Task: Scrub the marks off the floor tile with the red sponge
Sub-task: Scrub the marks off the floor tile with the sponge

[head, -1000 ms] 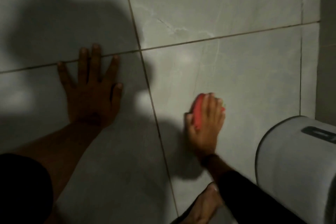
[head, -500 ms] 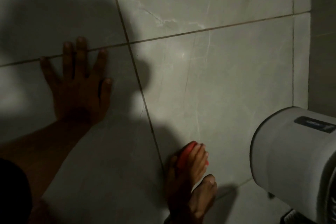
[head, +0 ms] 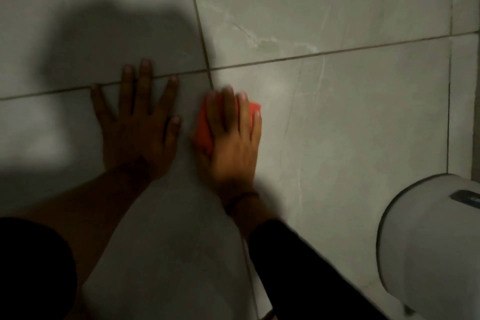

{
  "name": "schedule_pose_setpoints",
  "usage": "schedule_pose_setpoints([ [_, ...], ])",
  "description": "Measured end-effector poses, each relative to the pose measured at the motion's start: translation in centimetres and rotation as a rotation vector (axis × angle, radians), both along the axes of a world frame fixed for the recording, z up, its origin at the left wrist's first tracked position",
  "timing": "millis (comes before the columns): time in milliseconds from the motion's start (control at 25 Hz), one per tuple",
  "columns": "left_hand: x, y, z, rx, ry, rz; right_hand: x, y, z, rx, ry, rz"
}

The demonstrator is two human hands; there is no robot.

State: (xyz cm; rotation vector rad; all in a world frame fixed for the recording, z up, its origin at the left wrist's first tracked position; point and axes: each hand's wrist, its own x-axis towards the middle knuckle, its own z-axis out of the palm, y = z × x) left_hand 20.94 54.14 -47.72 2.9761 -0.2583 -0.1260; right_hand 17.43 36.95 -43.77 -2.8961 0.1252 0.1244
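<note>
Lighting is dim, and a broad shadow covers the far left of the floor. We observe the left hand laid flat on a grey floor tile, palm down, fingers spread and holding nothing; its two longest fingertips cross the grout line that runs left to right. The bare left forearm leads back to a dark sleeve at the near left corner.

We find the red sponge just right of the left hand, near it but apart, lying on the floor at the point where the two grout lines cross. The right hand presses down on top of the sponge, fingers extended over it and curled at its far edge; red shows along the left side and between the fingers. The thumb is hidden, so we cannot tell how far the grasp closes around the sponge. A dark band sits on the right wrist, and a black sleeve covers the forearm.

Thin pale streaks run across the tile to the right of the sponge. A white rounded appliance with a dark label occupies the near right corner, well apart from both hands. The frame is slightly blurred around the right hand.
</note>
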Motion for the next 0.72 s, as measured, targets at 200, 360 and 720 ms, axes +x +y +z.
schedule_pose_setpoints([
  [200,0.0,-0.2,0.0,0.007,-0.01,0.001,-0.6,-1.5,0.4,0.035,0.049,0.098],
  [360,0.0,0.0,-0.4,0.017,-0.014,-0.006,11.0,-7.1,-0.8,-0.01,-0.048,0.313],
  [720,0.0,-0.3,0.4,0.016,0.021,-0.005,10.1,-11.5,-0.2,-0.13,-0.07,-0.186],
])
